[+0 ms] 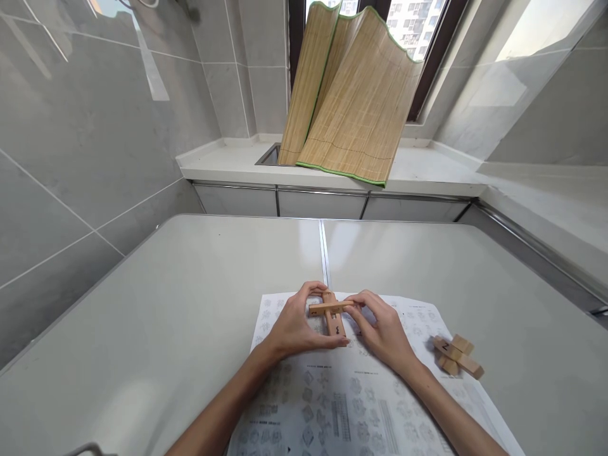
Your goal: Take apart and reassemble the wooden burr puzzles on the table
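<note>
My left hand (300, 323) is closed around the ends of upright-lying wooden puzzle pieces (336, 325), with the thumb at the near end and the fingers at the far end. A wooden puzzle stick (319, 309) lies crosswise over them. Its right end is pinched between the thumb and fingers of my right hand (380, 324). Dark letters or marks show on the wood, too small to read surely. Beneath both hands is a large printed sheet (323, 396) with rows of small puzzle drawings.
An interlocked wooden cross puzzle (456, 356) sits at the sheet's right edge. The pale table (190, 304) has a seam down its middle. Behind it, a folded bamboo mat (356, 101) leans on a white counter (228, 166) by the window. Tiled walls stand on both sides.
</note>
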`<action>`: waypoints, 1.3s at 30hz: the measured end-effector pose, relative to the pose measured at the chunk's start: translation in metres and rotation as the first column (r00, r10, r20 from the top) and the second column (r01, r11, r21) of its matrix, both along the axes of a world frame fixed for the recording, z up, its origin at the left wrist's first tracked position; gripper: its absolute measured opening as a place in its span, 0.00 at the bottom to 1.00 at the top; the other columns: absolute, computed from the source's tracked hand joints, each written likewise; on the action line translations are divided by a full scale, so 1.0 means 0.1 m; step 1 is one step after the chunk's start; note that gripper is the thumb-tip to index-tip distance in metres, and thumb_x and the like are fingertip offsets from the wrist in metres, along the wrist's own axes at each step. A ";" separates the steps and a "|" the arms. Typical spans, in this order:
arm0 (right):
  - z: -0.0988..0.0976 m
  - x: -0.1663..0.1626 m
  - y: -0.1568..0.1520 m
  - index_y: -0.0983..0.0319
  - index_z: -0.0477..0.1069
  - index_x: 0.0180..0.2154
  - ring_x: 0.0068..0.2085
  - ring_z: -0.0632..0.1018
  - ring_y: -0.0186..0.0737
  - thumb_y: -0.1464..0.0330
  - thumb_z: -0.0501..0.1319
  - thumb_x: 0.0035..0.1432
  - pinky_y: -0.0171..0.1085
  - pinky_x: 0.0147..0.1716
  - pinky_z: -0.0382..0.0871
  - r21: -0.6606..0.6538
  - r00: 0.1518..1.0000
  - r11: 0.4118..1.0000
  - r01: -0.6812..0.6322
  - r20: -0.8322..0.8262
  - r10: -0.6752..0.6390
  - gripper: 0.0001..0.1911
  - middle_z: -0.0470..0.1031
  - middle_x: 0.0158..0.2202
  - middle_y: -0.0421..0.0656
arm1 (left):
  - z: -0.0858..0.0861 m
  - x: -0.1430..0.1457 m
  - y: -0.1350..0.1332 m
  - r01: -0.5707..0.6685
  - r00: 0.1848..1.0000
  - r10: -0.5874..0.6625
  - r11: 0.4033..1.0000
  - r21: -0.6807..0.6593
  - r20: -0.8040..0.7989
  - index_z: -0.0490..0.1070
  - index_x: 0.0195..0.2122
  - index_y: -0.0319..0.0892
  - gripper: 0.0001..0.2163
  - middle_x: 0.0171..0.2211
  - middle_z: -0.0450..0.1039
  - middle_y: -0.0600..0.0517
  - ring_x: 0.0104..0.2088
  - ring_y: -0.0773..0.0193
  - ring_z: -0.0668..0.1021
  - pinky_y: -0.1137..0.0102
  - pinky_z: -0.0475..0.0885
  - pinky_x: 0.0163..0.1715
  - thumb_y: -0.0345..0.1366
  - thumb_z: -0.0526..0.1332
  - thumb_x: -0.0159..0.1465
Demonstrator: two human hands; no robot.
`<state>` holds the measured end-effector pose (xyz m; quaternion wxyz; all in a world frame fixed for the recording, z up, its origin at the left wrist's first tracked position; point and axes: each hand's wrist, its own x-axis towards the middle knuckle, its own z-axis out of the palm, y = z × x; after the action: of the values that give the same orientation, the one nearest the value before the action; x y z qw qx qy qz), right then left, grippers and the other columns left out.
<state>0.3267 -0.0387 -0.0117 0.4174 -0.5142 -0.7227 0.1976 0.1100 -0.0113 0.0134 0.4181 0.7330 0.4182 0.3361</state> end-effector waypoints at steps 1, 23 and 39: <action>0.00 -0.01 0.00 0.56 0.73 0.40 0.37 0.77 0.48 0.58 0.54 0.73 0.43 0.38 0.71 0.010 1.000 1.000 0.009 0.006 -0.009 0.13 0.77 0.33 0.44 | 0.01 0.00 0.00 -0.009 1.000 0.009 1.000 0.010 -0.009 0.66 0.54 0.47 0.39 0.52 0.74 0.47 0.51 0.49 0.78 0.56 0.74 0.53 0.50 0.80 0.44; -0.03 0.01 0.00 0.57 0.73 0.42 0.35 0.76 0.45 0.62 0.56 0.73 0.43 0.38 0.69 0.065 0.993 0.991 0.116 0.003 -0.116 0.10 0.75 0.33 0.42 | 0.01 0.06 -0.08 0.092 0.995 -0.087 0.983 0.157 -0.039 0.64 0.59 0.48 0.45 0.57 0.69 0.43 0.57 0.44 0.74 0.54 0.73 0.56 0.52 0.81 0.43; 0.01 0.01 0.01 0.58 0.75 0.39 0.39 0.80 0.47 0.55 0.59 0.69 0.42 0.41 0.72 -0.127 0.956 0.968 0.218 -0.173 -0.238 0.14 0.81 0.39 0.45 | 0.00 0.07 -0.05 0.367 0.917 -0.165 0.709 0.603 -0.364 0.76 0.52 0.51 0.13 0.55 0.79 0.49 0.61 0.53 0.74 0.53 0.66 0.64 0.30 0.55 0.74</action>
<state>0.3276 -0.0380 -0.0106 0.4756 -0.5948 -0.6044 0.2338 0.1171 -0.0166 0.0136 0.1121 0.9258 0.2165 0.2888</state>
